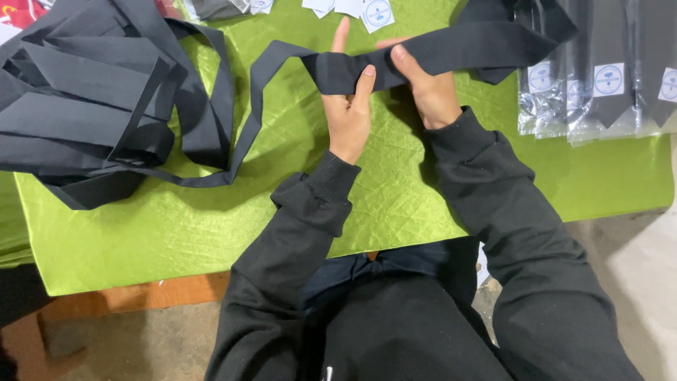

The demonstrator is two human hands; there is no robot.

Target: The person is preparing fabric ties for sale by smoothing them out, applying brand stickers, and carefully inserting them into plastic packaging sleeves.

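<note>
A plain black necktie stretches flat across the upper centre, its narrow tail looping left; left hand and right hand both pinch it.

This looks like a small workshop where ties get packed. A green cloth covers the table. A big pile of black ties lies at its left edge, and ties in clear bags lie at its right edge.
</note>
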